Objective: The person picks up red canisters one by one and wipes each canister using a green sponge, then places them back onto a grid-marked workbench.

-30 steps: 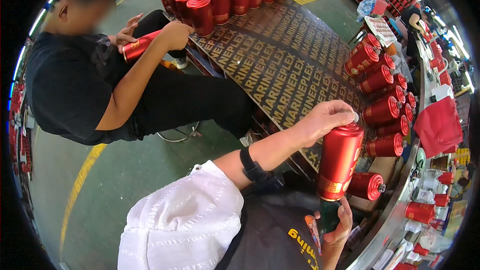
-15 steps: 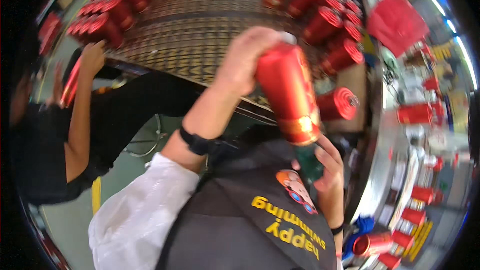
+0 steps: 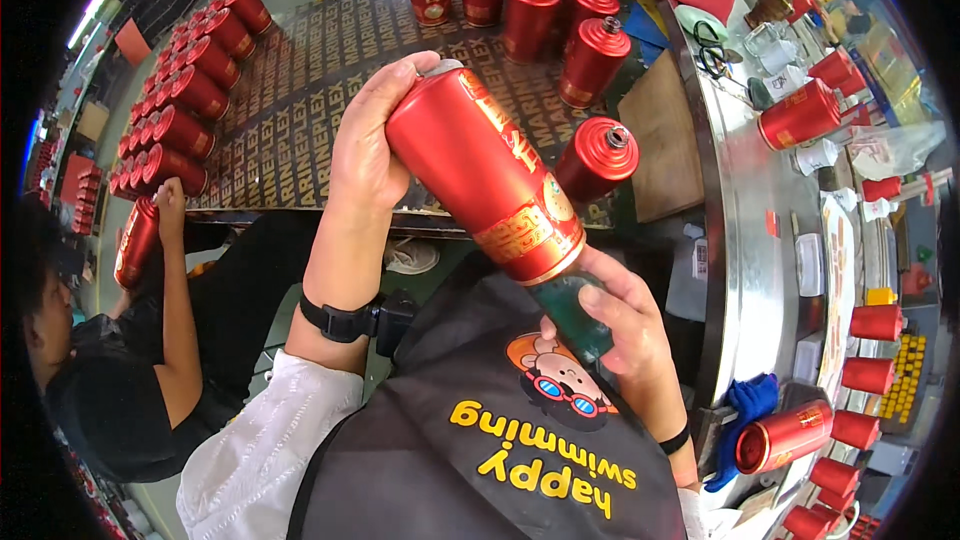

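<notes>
A shiny red bottle shell (image 3: 470, 160) with gold print is tilted in front of my apron, its upper end to the left. My left hand (image 3: 365, 135) is closed around that upper end, where a small greyish-white part pokes out beside my fingers. From the shell's lower end comes a dark green, glass-like cylinder (image 3: 572, 308). My right hand (image 3: 635, 325) is wrapped round this green piece, with fingertips close to the shell's rim. How far the green piece reaches inside is hidden. Just right of the shell, a red bottle (image 3: 597, 158) with a bare neck stands on the table.
Red bottles (image 3: 530, 15) stand at the table's (image 3: 300, 110) far right, and more rows (image 3: 190, 90) at its left. A co-worker's hand (image 3: 170, 202) holds another red bottle (image 3: 137, 240). To my right runs a metal bench (image 3: 745, 320) with a blue cloth (image 3: 752, 398) and a lying red shell (image 3: 785, 437).
The view has shifted and is sharper. My hands and the red shell appear farther left, and the shell leans more. Both hands keep their grip, with the green cylinder still at the lower end.
</notes>
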The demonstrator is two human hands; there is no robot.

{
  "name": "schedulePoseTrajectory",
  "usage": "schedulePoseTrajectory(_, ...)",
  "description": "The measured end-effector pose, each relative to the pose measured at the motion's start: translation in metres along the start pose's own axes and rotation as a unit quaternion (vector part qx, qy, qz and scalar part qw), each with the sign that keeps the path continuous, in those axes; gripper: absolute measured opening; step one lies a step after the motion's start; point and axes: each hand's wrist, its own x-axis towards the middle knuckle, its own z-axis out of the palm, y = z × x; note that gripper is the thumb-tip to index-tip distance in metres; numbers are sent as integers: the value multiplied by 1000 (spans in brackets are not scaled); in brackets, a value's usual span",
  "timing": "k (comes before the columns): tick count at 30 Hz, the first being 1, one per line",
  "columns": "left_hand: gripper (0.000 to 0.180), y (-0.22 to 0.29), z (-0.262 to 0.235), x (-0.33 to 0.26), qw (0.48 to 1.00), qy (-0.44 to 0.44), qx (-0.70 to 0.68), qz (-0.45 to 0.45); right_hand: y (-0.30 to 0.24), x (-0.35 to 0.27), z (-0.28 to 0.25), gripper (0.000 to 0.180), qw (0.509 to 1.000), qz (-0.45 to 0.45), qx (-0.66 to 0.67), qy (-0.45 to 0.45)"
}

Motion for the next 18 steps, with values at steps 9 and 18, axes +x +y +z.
schedulePoseTrajectory(9,30,8,17,-4,998,-54,1,-14,1,-6,-9,58,999,-22,33,6)
schedulePoseTrajectory(18,28,12,20,-5,994,-110,17,24,0,-5,-9,56,999,-30,9,5)
